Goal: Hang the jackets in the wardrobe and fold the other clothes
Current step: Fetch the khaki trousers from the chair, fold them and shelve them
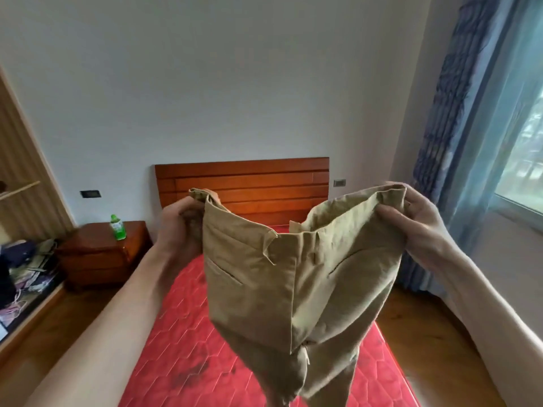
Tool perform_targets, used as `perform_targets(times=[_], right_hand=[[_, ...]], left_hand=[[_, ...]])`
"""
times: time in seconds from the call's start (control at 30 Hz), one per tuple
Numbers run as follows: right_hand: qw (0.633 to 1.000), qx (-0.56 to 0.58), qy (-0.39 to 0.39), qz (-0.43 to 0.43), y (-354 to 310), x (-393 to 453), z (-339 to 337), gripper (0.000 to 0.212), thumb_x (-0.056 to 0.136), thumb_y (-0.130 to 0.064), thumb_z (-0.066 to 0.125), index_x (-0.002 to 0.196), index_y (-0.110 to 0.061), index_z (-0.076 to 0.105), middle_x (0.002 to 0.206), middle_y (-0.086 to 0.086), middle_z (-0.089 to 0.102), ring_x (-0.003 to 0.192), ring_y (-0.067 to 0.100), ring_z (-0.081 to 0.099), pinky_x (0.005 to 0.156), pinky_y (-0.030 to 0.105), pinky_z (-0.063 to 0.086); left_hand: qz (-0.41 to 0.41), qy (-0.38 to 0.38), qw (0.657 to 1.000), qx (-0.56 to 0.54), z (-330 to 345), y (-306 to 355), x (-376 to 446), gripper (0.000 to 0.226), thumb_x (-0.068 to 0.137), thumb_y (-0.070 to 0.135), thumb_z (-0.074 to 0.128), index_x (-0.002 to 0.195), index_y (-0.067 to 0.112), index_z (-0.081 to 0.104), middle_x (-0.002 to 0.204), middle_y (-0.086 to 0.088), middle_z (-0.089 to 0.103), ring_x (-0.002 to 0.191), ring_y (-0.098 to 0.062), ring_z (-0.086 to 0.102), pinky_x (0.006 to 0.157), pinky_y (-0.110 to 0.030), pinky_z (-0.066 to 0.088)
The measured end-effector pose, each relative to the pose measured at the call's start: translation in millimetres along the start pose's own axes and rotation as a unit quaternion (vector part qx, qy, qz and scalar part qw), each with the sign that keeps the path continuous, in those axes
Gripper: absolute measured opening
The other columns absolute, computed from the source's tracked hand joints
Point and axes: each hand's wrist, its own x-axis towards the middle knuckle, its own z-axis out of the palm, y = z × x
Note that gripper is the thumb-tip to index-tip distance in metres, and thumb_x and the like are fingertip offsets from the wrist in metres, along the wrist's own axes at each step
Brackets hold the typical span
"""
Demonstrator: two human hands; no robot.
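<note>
Both grips, left hand (179, 227) and right hand (417, 224), raise khaki trousers (293, 283).

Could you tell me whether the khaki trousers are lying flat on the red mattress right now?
No, both hands hold the khaki trousers up by the waistband, left hand and right hand, above the red mattress.

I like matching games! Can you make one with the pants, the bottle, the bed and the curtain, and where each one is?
Things:
1. khaki trousers
2. green bottle
3. red mattress
4. blue curtain

Places:
A. beside the window
B. on the wooden nightstand
C. held up by the left hand and right hand
D. below the wooden headboard

Pairs: 1-C, 2-B, 3-D, 4-A
</note>
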Motion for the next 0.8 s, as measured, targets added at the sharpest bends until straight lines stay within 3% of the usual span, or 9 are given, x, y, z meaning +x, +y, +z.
perform_targets(times=[0.13, 0.2, 0.27, 0.4, 0.5, 0.57, 0.63, 0.73, 0.8], right_hand=[[0.992, 0.118, -0.013, 0.046, 21.6, 21.8, 47.9, 0.008, 0.099, -0.012, 0.064, 0.105, -0.008, 0.067, 0.091, 0.011, 0.07, 0.077, 0.02, 0.069, 0.07, 0.029, 0.06], [0.981, 0.171, -0.041, 0.075, 30.7, 29.4, 71.2, 0.01, 0.095, -0.012, 0.067, 0.103, -0.008, 0.066, 0.085, 0.009, 0.069, 0.068, 0.018, 0.067, 0.065, 0.028, 0.058], [0.975, 0.192, -0.066, 0.086, 35.1, 34.5, 91.1, 0.015, 0.087, -0.021, 0.074, 0.1, -0.013, 0.072, 0.084, 0.003, 0.07, 0.067, 0.013, 0.067, 0.064, 0.023, 0.057], [0.975, 0.196, -0.075, 0.074, 44.3, 38.0, 109.1, 0.042, 0.07, -0.046, 0.091, 0.102, -0.023, 0.081, 0.095, -0.001, 0.074, 0.083, 0.013, 0.069, 0.079, 0.026, 0.057], [0.971, 0.205, -0.087, 0.082, 50.7, 36.0, 116.3, 0.033, 0.088, -0.035, 0.08, 0.117, -0.022, 0.078, 0.105, 0.003, 0.075, 0.092, 0.017, 0.071, 0.088, 0.03, 0.057], [0.968, 0.205, -0.109, 0.098, 49.8, 32.5, 122.1, 0.036, 0.097, -0.031, 0.068, 0.133, -0.024, 0.07, 0.112, 0.004, 0.072, 0.098, 0.02, 0.067, 0.093, 0.034, 0.053], [0.975, 0.15, -0.107, 0.124, 50.3, 31.6, 123.9, 0.056, 0.09, -0.048, 0.076, 0.143, -0.037, 0.06, 0.119, -0.006, 0.071, 0.107, 0.015, 0.064, 0.102, 0.036, 0.046], [0.987, 0.046, -0.092, 0.125, 48.7, 30.2, 121.6, 0.075, 0.082, -0.062, 0.074, 0.149, -0.056, 0.042, 0.128, -0.032, 0.064, 0.123, -0.004, 0.06, 0.114, 0.035, 0.04], [0.988, 0.036, -0.092, 0.121, 47.0, 28.2, 118.1, 0.086, 0.083, -0.064, 0.074, 0.157, -0.05, 0.032, 0.142, -0.026, 0.054, 0.125, -0.007, 0.057, 0.116, 0.032, 0.038]], left_hand=[[-0.009, -0.036, 0.992, 0.12, 48.8, -21.6, 7.0, 0.021, 0.093, -0.003, 0.045, 0.097, 0.006, 0.063, 0.084, -0.007, 0.065, 0.08, -0.018, 0.06, 0.075, -0.03, 0.05], [-0.011, -0.08, 0.982, 0.169, 66.0, -36.4, 6.8, 0.023, 0.096, -0.006, 0.048, 0.099, 0.006, 0.066, 0.087, -0.003, 0.069, 0.081, -0.015, 0.064, 0.077, -0.027, 0.053], [0.002, -0.117, 0.972, 0.205, 74.9, -50.7, 6.3, 0.016, 0.095, 0.003, 0.058, 0.104, 0.005, 0.071, 0.1, -0.009, 0.071, 0.096, -0.021, 0.065, 0.091, -0.036, 0.053], [0.026, -0.085, 0.978, 0.191, 78.6, -63.3, 1.8, 0.026, 0.097, 0.011, 0.069, 0.12, -0.001, 0.067, 0.114, -0.016, 0.071, 0.109, -0.026, 0.064, 0.106, -0.049, 0.048], [0.052, -0.05, 0.977, 0.202, 81.2, -63.9, -1.2, 0.028, 0.097, 0.012, 0.069, 0.119, -0.004, 0.066, 0.115, -0.019, 0.072, 0.107, -0.023, 0.066, 0.103, -0.044, 0.05], [0.06, -0.047, 0.979, 0.188, 83.8, -64.1, -2.1, 0.029, 0.096, 0.01, 0.069, 0.122, -0.003, 0.067, 0.12, -0.016, 0.073, 0.113, -0.022, 0.067, 0.106, -0.039, 0.05], [0.051, -0.05, 0.982, 0.174, 86.6, -63.5, -4.0, 0.029, 0.095, 0.008, 0.069, 0.123, -0.003, 0.067, 0.126, -0.011, 0.073, 0.121, -0.022, 0.067, 0.109, -0.034, 0.05], [0.048, -0.066, 0.981, 0.177, 87.0, -62.7, -6.6, 0.017, 0.095, 0.013, 0.07, 0.108, 0.001, 0.071, 0.11, -0.009, 0.073, 0.105, -0.021, 0.066, 0.099, -0.036, 0.051], [0.041, -0.084, 0.979, 0.181, 88.1, -61.2, -8.2, 0.004, 0.095, 0.015, 0.07, 0.098, 0.013, 0.073, 0.103, -0.01, 0.072, 0.101, -0.02, 0.064, 0.096, -0.037, 0.05]])
